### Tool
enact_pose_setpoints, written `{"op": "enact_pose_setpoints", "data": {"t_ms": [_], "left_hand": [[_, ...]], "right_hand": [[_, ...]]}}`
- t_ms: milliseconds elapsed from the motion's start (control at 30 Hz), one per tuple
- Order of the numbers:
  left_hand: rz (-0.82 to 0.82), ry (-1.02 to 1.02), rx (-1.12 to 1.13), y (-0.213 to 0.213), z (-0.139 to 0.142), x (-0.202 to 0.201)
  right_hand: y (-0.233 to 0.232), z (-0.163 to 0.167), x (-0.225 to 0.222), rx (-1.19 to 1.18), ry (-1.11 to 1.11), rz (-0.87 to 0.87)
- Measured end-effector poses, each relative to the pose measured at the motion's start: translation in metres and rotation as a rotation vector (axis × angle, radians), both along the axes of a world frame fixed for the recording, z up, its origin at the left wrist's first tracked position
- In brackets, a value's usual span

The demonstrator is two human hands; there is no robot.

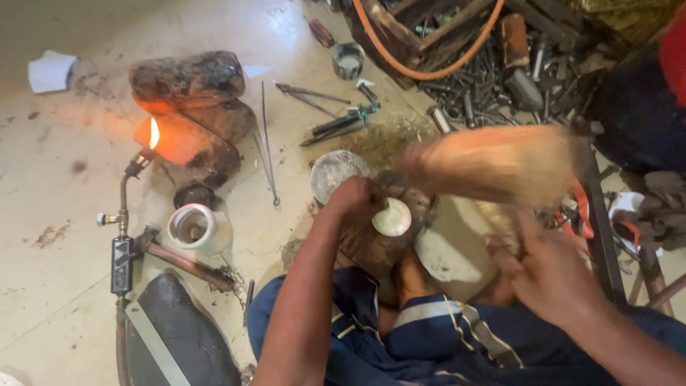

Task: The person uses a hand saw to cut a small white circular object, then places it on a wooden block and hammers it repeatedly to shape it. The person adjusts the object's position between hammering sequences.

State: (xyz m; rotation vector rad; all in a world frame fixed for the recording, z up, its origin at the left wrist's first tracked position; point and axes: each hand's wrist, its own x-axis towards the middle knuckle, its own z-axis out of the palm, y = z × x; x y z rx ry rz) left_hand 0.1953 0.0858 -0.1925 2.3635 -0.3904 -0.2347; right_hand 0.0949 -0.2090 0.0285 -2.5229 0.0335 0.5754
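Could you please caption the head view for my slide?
Left hand steadies a pale round disc on a block while the right hand swings a blurred mallet; torch flame nearby.

The small round disc [391, 217] under the left hand [355, 198] looks like pale, dull metal, smooth-faced. It rests on a rough, dark wooden block [371, 246]. The blurred mallet [493, 163] in the right hand [547, 275] looks wooden, light and matt. Left of the block, the white cup [193, 227] seems smooth plastic, the torch [123, 221] tarnished metal, and the bricks [189, 82] by its flame charred and crumbly. Beyond the block lies a matt grey metal bowl [332, 171]
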Motion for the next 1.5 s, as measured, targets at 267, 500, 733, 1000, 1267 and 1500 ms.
{"op": "enact_pose_setpoints", "data": {"t_ms": [267,500,733,1000,1267,1500], "left_hand": [[0.358,-0.173,-0.093,-0.016,0.021,-0.050],[0.574,-0.231,-0.142,-0.032,0.004,-0.061],[0.624,-0.319,-0.038,-0.040,-0.006,-0.077],[0.767,-0.207,-0.037,-0.044,0.016,-0.085],[0.142,-0.090,0.215,-0.012,0.049,-0.021],[-0.039,0.045,0.061,0.001,0.023,-0.006]], "right_hand": [[0.015,-0.028,0.009,-0.163,-0.228,0.509],[0.003,-0.034,-0.005,-0.144,-0.390,0.387],[0.002,-0.034,0.000,-0.079,-0.259,0.265],[0.004,-0.061,0.000,-0.238,-0.111,0.385],[-0.003,-0.079,0.001,-0.176,-0.187,0.426],[0.002,-0.021,-0.004,-0.117,-0.306,0.145]]}}
